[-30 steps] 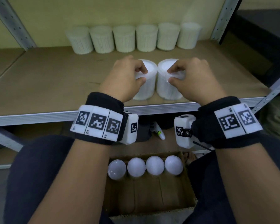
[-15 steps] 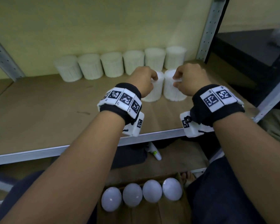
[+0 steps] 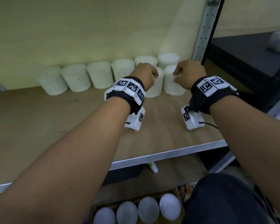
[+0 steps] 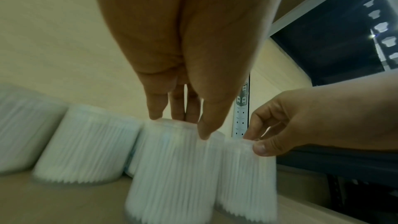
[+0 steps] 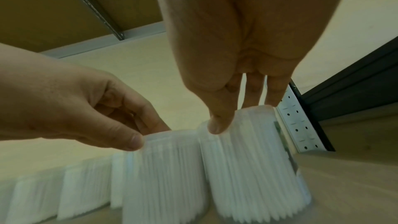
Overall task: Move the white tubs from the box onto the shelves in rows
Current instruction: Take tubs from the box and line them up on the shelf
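Two white ribbed tubs stand side by side on the wooden shelf (image 3: 39, 126), just in front of a back row of several white tubs (image 3: 100, 75). My left hand (image 3: 145, 75) pinches the rim of the left tub (image 3: 155, 88) between thumb and fingers, seen close in the left wrist view on the left tub (image 4: 172, 168). My right hand (image 3: 186, 73) pinches the rim of the right tub (image 3: 171, 86), also the right tub (image 5: 247, 159) in its wrist view. Both tubs' bases seem to touch the shelf board.
A cardboard box (image 3: 103, 206) on the floor below holds several more white tubs (image 3: 148, 211). A perforated metal upright (image 3: 204, 29) stands at the shelf's right end, a dark unit (image 3: 249, 54) beyond it. A small white bottle (image 3: 153, 167) lies on the lower shelf.
Both hands have carried the two tubs from the shelf's front edge back to just in front of the rear row, at its right end.
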`<state>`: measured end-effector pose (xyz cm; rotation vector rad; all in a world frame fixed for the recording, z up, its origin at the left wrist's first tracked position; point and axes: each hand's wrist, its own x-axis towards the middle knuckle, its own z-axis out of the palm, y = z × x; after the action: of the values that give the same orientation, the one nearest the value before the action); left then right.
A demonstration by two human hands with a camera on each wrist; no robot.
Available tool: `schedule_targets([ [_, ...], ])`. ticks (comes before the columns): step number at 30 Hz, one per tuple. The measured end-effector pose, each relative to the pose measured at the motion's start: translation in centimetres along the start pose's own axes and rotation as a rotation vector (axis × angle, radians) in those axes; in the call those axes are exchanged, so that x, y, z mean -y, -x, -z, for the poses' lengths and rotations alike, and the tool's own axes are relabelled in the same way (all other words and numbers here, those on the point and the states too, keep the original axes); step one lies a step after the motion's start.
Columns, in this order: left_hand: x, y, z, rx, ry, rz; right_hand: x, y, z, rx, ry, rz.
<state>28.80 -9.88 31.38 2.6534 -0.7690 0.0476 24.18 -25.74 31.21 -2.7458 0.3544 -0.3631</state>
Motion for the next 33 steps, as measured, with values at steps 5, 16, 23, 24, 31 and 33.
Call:
schedule_targets([
  [5, 0.2, -1.0, -0.2, -0.008, 0.0, -0.008, -0.8, -1.3, -0.6, -0.022, -0.021, 0.016],
  [16, -0.2, 0.7, 1.4, 0.121, 0.011, 0.029, -0.5, 0.5, 0.2, 0.118, 0.06, 0.035],
  [23, -1.5, 6.8, 0.7, 0.093, 0.126, 0.002, -0.8, 7.9, 2.1, 0.043, -0.041, 0.062],
  [24, -1.6, 8.0, 0.4, 0.095, 0.142, 0.006, -0.8, 9.1, 2.2, 0.044, -0.036, 0.067],
  [31, -2.3, 16.8, -1.7, 0.061, 0.181, -0.02, -0.9, 17.8, 0.9, 0.095, -0.07, 0.019],
  [33, -2.3, 19.0, -2.3, 0.048, 0.194, -0.036, -1.1, 20.0, -0.1, 0.093, -0.083, 0.03],
])
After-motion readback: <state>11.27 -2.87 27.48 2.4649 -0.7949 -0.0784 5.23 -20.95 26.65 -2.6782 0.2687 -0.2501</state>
